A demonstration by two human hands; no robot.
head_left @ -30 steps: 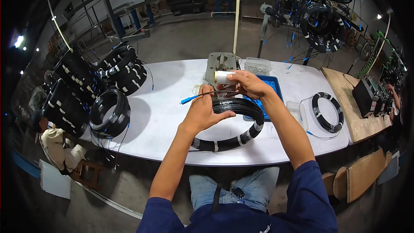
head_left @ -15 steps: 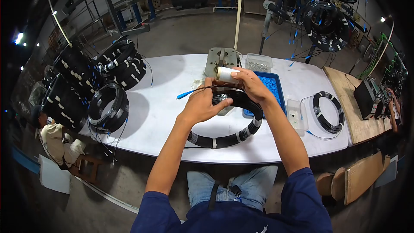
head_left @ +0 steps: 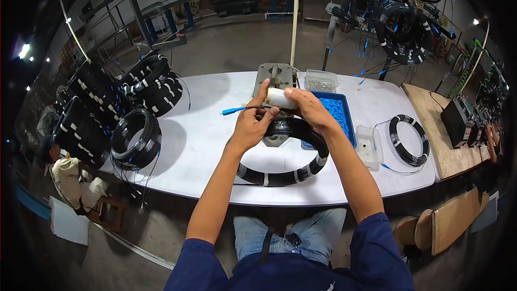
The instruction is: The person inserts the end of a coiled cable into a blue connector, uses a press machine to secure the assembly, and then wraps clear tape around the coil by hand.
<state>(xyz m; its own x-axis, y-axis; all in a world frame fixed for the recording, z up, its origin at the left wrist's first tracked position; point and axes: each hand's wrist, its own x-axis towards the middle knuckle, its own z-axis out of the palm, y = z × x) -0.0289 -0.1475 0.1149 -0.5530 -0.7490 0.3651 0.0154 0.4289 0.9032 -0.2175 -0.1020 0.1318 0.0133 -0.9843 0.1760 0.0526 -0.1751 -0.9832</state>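
My right hand [head_left: 313, 110] is closed around a small roll of whitish wrapping film [head_left: 279, 98], held above the far side of a black cable coil [head_left: 283, 177]. My left hand [head_left: 251, 128] is closed at the coil's upper left, pinching the black cable. Its index finger points up beside the roll's left end. From this grip a blue-tipped connector [head_left: 232, 111] sticks out to the left. White and clear wraps bind the coil at several places. My fingers hide part of the coil's far side.
A metal fixture [head_left: 275, 75] stands behind the roll. To the right are a blue tray of small blue parts [head_left: 353, 139], clear boxes [head_left: 322, 80] and a tied coil [head_left: 409, 160]. Stacked coils [head_left: 135, 139] fill the left end. A person [head_left: 75, 178] sits at the left.
My left thumb has moved up from the coil towards the roll, and its fingers have closed more. The roll has shifted slightly down and is turned more level in my right hand.
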